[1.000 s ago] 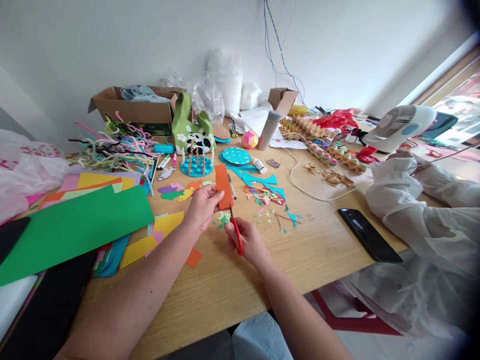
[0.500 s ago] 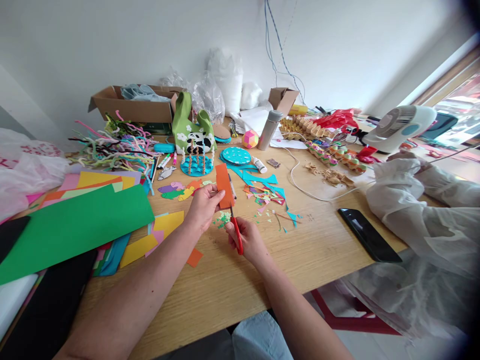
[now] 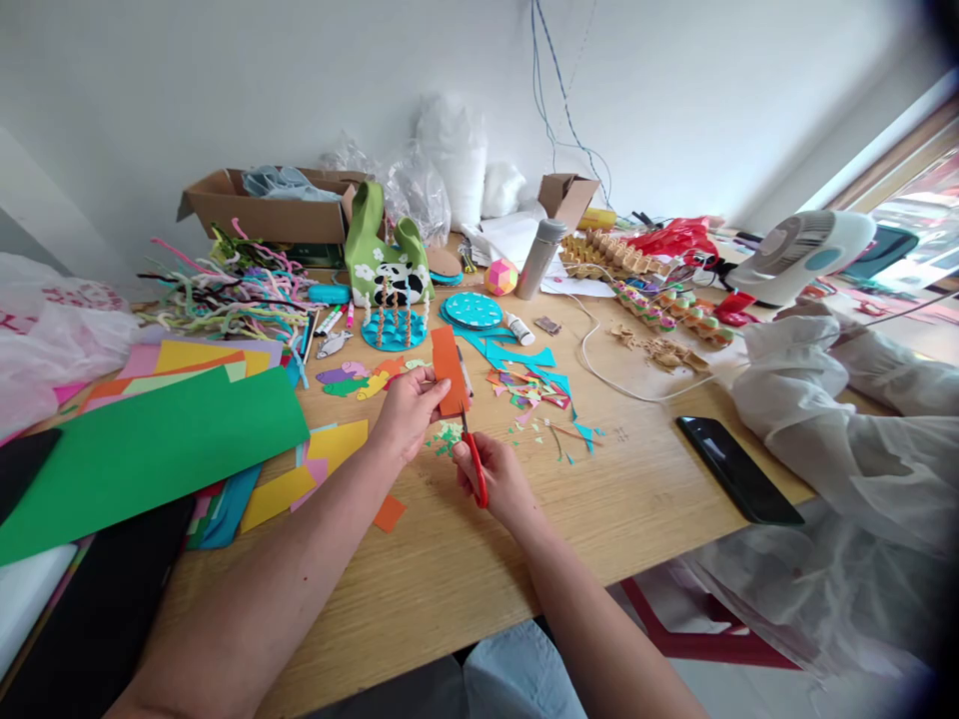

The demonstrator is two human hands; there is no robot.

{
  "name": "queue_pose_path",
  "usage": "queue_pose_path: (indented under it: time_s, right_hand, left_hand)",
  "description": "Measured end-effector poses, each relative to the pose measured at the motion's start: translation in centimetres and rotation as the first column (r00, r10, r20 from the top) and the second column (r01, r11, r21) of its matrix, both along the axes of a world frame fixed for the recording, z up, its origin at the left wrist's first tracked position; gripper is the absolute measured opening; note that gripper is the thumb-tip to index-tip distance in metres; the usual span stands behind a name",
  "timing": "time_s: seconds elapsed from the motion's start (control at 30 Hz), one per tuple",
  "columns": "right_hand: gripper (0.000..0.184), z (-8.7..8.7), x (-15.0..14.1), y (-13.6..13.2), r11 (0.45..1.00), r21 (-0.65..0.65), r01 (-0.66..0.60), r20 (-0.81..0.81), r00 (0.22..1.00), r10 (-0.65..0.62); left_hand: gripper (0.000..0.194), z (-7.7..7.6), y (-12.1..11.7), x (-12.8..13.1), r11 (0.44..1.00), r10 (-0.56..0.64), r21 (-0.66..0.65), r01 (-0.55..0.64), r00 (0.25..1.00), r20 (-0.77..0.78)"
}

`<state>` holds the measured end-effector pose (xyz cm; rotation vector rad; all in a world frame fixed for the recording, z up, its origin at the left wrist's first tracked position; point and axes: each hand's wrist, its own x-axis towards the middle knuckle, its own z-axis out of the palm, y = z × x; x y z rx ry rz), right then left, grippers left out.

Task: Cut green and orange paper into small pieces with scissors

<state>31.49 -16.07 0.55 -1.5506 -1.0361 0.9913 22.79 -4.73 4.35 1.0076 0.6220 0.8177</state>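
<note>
My left hand (image 3: 410,411) pinches a strip of orange paper (image 3: 448,364) by its lower left edge, holding it above the table. Red-handled scissors (image 3: 475,467) are gripped in my right hand (image 3: 498,474), with the blades at the lower edge of the orange paper. A small cut shows at that edge. Pale green paper scraps (image 3: 448,436) lie on the table below. Behind my left hand are coloured paper fish (image 3: 352,379). A loose orange piece (image 3: 390,513) rests near my left forearm.
Coloured sheets, a green one (image 3: 165,449) on top, cover the left side. Blue paper offcuts (image 3: 516,357) lie beyond my right hand. A black phone (image 3: 734,469) and a person's white sleeve (image 3: 794,369) are at the right. A grey bottle (image 3: 540,260) stands behind.
The scissors have shifted very slightly at the paper's lower edge, where a short cut now shows. The orange paper stays in my left hand, almost unmoved.
</note>
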Motion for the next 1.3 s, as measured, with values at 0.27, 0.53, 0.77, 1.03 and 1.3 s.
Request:
queue_pose_path:
  time_s: [0.27,0.53,0.77,1.03,1.3]
  right_hand:
    - [0.045,-0.14,0.03,0.03,1.0,0.002,0.001,0.009,1.0,-0.001]
    - [0.048,-0.04,-0.06,0.02,1.0,-0.006,0.011,0.006,1.0,-0.011]
    - [0.047,-0.29,-0.05,0.01,1.0,0.003,0.029,-0.01,1.0,-0.029]
    - [0.049,-0.13,-0.17,-0.07,0.998,-0.023,0.057,-0.022,0.998,-0.058]
    - [0.048,-0.04,-0.2,-0.18,0.997,-0.043,0.059,-0.025,0.998,-0.06]
  left_hand:
    - [0.019,0.05,-0.09,-0.07,1.0,-0.008,0.001,0.008,1.0,-0.003]
    - [0.018,0.08,-0.09,-0.1,1.0,-0.014,0.004,0.014,1.0,-0.002]
    - [0.02,0.16,-0.17,-0.08,1.0,-0.012,0.003,0.012,1.0,-0.006]
    - [0.021,0.1,-0.16,-0.03,1.0,-0.011,-0.001,0.011,1.0,-0.006]
    - [0.019,0.07,-0.16,-0.07,1.0,-0.014,0.004,0.014,1.0,-0.018]
